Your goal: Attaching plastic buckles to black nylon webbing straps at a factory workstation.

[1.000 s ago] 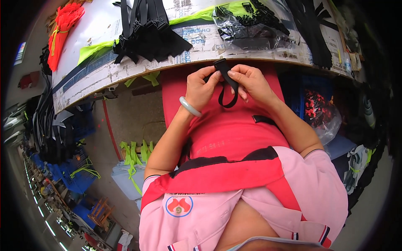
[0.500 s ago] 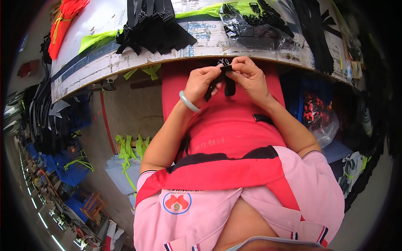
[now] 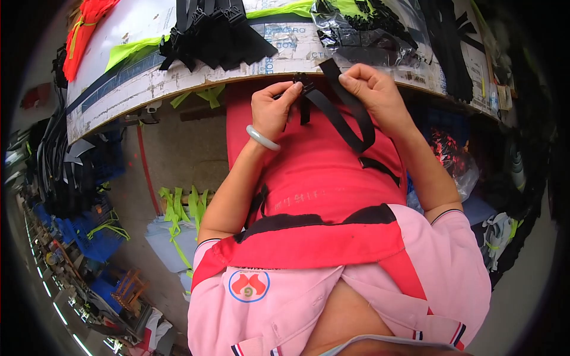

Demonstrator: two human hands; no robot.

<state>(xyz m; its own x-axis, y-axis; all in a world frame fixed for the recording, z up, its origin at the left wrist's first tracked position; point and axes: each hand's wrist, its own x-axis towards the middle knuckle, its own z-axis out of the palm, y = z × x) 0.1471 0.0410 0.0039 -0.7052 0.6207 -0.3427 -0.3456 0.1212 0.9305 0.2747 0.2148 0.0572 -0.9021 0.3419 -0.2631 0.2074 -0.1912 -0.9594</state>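
Over my red apron, near the table edge, my left hand (image 3: 274,111) pinches a small black plastic buckle (image 3: 303,83) between thumb and fingers. A black webbing strap (image 3: 338,121) runs from the buckle, hangs in a loop and comes up to my right hand (image 3: 380,98). The right thumb and fingers are closed on the strap, close to its free end, which sticks up over the table edge. A short piece of black webbing hangs below the buckle. The fingertips of the left hand partly hide the buckle.
On the table (image 3: 119,113) lies a bundle of black straps with buckles (image 3: 222,41). Right of it, a clear plastic bag (image 3: 362,44) holds black buckles. More black webbing (image 3: 448,53) lies at the right, and orange-red strips (image 3: 86,35) at the far left.
My hands have moved apart. The right hand has gone right, drawing the strap out into a long loop. The left hand has shifted slightly left with the buckle.
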